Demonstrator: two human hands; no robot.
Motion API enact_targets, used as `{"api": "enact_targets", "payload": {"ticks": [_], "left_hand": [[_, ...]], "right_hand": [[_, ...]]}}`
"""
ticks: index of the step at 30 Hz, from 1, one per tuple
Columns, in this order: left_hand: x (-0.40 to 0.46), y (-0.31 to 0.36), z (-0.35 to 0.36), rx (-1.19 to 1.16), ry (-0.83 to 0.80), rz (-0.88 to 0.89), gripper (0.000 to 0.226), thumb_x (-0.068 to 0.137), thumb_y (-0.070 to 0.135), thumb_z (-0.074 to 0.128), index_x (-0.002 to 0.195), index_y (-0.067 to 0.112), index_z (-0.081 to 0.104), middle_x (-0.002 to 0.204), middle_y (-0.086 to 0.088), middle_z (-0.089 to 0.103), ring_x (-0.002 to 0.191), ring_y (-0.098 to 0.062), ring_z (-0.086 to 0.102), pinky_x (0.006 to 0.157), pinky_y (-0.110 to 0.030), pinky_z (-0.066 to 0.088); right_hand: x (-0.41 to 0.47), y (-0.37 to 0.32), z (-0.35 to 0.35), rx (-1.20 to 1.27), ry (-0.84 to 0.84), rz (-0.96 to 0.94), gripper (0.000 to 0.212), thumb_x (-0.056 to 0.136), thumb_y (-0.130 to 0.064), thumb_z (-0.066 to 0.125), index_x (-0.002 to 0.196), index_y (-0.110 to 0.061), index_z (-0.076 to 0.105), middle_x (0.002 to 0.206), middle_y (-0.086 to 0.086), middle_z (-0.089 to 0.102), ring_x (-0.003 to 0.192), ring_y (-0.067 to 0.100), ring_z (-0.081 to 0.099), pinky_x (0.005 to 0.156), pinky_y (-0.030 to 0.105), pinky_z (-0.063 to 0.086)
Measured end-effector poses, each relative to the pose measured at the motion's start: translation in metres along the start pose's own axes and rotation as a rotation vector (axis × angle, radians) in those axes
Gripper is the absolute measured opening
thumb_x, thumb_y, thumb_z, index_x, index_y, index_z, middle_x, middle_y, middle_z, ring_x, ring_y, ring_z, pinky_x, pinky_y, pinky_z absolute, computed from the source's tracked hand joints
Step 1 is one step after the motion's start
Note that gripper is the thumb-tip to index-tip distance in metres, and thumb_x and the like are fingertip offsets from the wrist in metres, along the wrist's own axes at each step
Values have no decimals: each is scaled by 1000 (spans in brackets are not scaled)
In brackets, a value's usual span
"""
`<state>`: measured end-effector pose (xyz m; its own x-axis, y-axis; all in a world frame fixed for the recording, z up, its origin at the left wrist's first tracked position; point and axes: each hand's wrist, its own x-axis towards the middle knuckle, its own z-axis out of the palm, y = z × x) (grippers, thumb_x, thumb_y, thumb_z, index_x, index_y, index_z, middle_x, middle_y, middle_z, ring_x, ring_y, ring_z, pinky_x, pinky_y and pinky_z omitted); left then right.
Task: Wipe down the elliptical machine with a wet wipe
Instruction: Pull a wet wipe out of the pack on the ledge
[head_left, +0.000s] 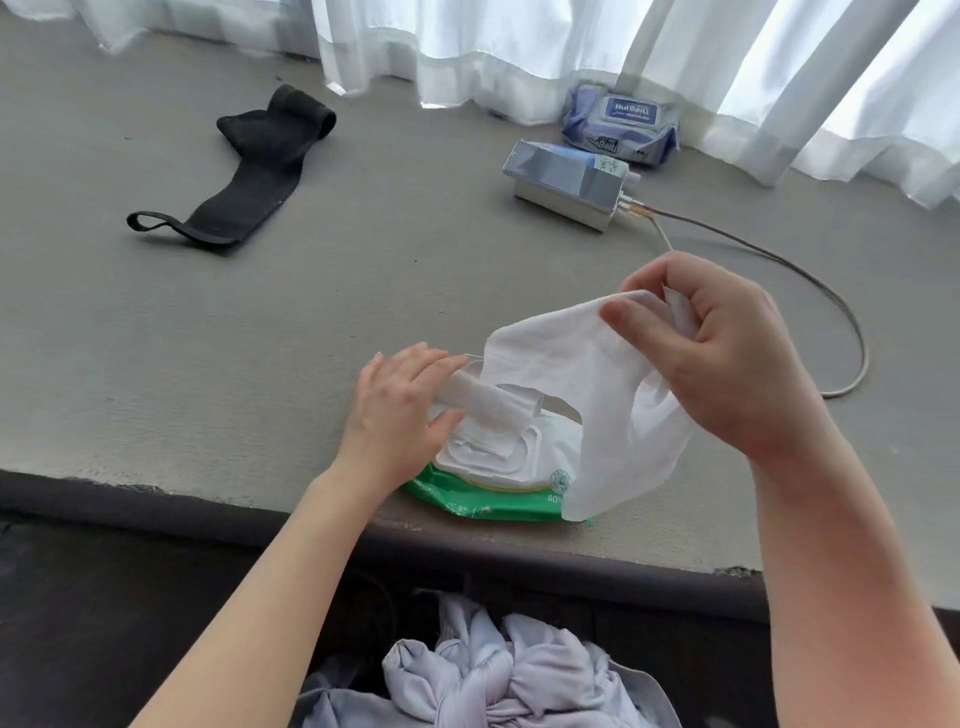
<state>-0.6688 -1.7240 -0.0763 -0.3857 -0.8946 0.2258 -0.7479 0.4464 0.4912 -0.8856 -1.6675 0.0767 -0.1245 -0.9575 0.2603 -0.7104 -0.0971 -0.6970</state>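
Pinching one white wet wipe (587, 384) with my right hand (727, 353), I lift it above the green pack with white flip lid (493, 467) on the grey bench (260, 338). My left hand (400, 410), fingers straight, presses this pack. Two packs in all: one blue pack (623, 124) lies far back.

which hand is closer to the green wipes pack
Left. The left hand rests on the green wipes pack by its open lid. The right hand is raised above it, pinching a pulled-out wipe.
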Motion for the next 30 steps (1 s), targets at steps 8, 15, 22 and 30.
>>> {"api": "enact_targets", "payload": {"ticks": [8,15,22,30], "left_hand": [[6,5,-6,4,157,162,20,81,29,64,95,16,70,80,3,66,72,-23,66,83,-41,48],[-6,22,-32,-438,89,36,14,87,44,59,98,37,64,86,12,66,78,-5,60,69,-26,48],[-17,14,1,-1,43,136,23,78,30,69,100,22,68,92,1,65,71,-24,65,63,-33,45],[-21,7,6,151,7,186,42,57,22,93,94,25,73,94,5,69,83,-21,68,76,-33,40]], "right_hand": [[-3,10,-5,20,27,55,18,81,-40,69,76,-24,62,68,-18,60,66,3,53,63,17,39],[-2,12,-12,53,44,16,10,88,-24,68,85,-33,67,63,-11,58,63,1,50,62,10,35],[-1,7,-11,-4,-9,-30,11,91,-20,62,90,-27,70,76,-19,66,75,-7,56,68,4,37],[-4,1,-16,-198,-222,-38,23,93,-12,59,110,-26,68,75,-26,52,70,-21,49,67,-1,32]]}}
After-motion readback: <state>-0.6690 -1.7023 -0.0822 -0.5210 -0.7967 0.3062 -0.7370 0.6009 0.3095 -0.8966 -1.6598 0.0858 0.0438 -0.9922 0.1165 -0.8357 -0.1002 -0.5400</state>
